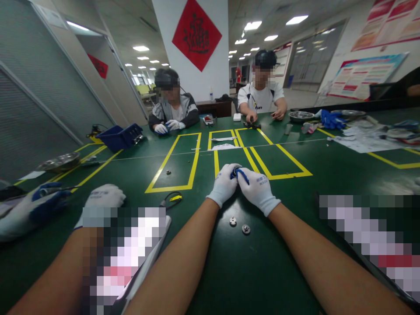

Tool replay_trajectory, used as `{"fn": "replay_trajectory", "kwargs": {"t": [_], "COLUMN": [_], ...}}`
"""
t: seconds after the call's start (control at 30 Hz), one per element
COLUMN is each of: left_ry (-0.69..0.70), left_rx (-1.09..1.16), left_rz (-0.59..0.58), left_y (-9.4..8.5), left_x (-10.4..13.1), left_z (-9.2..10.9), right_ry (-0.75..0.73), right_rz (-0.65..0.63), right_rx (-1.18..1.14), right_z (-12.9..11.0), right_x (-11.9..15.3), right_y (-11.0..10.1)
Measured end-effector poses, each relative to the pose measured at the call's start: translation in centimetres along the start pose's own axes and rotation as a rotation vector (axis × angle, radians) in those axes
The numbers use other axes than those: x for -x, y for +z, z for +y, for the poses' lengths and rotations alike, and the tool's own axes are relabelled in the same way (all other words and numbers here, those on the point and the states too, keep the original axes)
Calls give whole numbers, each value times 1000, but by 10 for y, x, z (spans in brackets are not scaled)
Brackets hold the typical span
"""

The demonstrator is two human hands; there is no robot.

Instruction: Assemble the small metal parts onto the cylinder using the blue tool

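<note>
My left hand and my right hand, in white gloves with blue-coated fingers, meet above the green table. Both are closed, fingertips together, around a small dark round part. Most of that part is covered by the fingers, so its exact kind does not show. Below my wrists, nearer to me, two small round metal pieces lie apart on the tabletop: a silver disc with a hole and a greyer disc with a raised centre.
Yellow tape marks rectangles on the table. A co-worker's gloved hands are close on my left, beside a black cable loop. Two people sit opposite. A blue bin and metal bowl stand left; papers lie right.
</note>
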State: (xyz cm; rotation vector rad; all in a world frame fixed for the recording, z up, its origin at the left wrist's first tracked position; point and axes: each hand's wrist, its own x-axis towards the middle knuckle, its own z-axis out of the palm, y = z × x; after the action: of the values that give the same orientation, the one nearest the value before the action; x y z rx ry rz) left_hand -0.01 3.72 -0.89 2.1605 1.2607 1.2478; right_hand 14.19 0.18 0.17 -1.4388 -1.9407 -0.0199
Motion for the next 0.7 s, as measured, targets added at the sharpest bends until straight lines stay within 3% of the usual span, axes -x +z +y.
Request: {"fn": "replay_trajectory", "kwargs": {"t": [0.33, 0.7], "left_ry": [-47, -25], "left_rx": [-16, -37], "left_rz": [11, 6], "left_y": [1, -2], "left_x": [-1, 0], "left_z": [-1, 4], "right_ry": [-35, -71], "right_rz": [123, 126], "right_rx": [-10, -140], "right_z": [3, 2], "right_x": [0, 1], "right_y": [7, 5]}}
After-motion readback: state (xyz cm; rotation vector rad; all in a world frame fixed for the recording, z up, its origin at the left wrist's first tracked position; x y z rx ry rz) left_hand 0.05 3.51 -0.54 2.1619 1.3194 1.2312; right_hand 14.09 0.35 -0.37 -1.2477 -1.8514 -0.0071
